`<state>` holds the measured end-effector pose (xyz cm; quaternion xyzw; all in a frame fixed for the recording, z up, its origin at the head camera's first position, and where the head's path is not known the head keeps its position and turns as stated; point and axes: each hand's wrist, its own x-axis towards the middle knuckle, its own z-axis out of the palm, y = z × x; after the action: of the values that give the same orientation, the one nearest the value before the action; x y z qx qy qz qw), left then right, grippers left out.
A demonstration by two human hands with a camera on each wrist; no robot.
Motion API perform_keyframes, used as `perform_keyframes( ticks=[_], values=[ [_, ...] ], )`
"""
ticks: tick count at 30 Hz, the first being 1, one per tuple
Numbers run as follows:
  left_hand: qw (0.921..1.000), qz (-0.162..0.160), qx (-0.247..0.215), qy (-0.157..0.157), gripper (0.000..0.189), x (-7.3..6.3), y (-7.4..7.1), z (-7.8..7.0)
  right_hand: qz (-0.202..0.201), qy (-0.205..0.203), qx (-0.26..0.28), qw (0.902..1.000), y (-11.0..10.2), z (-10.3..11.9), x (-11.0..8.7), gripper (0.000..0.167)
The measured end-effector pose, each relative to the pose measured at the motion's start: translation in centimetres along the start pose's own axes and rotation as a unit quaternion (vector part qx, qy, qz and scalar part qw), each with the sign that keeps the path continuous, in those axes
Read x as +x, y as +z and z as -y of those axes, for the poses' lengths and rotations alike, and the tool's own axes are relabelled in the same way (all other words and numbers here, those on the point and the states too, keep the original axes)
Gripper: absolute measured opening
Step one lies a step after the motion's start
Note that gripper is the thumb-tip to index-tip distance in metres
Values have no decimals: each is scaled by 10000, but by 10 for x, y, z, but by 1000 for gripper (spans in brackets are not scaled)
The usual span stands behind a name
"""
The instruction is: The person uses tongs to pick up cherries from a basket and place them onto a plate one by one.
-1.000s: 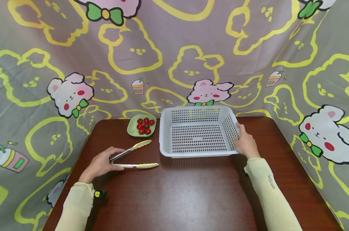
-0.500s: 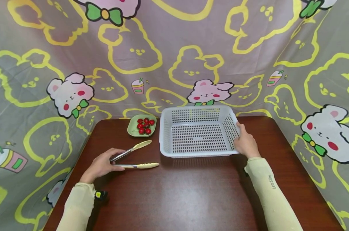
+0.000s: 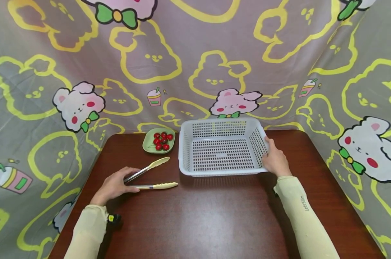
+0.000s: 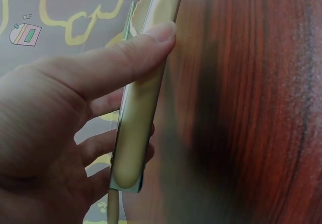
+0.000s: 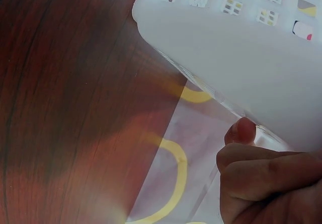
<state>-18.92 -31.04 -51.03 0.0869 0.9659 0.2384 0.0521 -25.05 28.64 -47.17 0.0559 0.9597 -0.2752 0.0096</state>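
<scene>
My left hand (image 3: 113, 184) holds a pair of kitchen tongs (image 3: 164, 186) with cream tips, whose two arms are spread apart and point right. In the left wrist view the thumb lies along one cream-backed arm of the tongs (image 4: 133, 138), the fingers behind it. At the right end of a pale grey perforated plastic basket (image 3: 222, 173), my right hand (image 3: 276, 160) grips the rim. The right wrist view has that hand (image 5: 269, 176) with curled fingers at the edge of the basket wall (image 5: 226, 53). Inside, the basket is bare.
Behind the tongs, left of the basket, a small green plate (image 3: 148, 145) bears several red cherries (image 3: 158, 146). All stand on a dark brown wooden table (image 3: 198, 219). A printed cartoon cloth (image 3: 182, 46) hangs along the back and both sides.
</scene>
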Motion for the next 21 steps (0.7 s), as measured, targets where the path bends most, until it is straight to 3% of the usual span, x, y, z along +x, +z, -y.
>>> perform_keyframes(
  ticks=[12, 21],
  values=[
    [9995, -96, -26, 298, 72, 1, 7, 3, -26, -26, -5, 10000, 0, 0, 0, 71],
    [9998, 44, -95, 169, 73, 0, 8, 4, 2, 5, -2, 10000, 1, -1, 0, 72]
  ],
)
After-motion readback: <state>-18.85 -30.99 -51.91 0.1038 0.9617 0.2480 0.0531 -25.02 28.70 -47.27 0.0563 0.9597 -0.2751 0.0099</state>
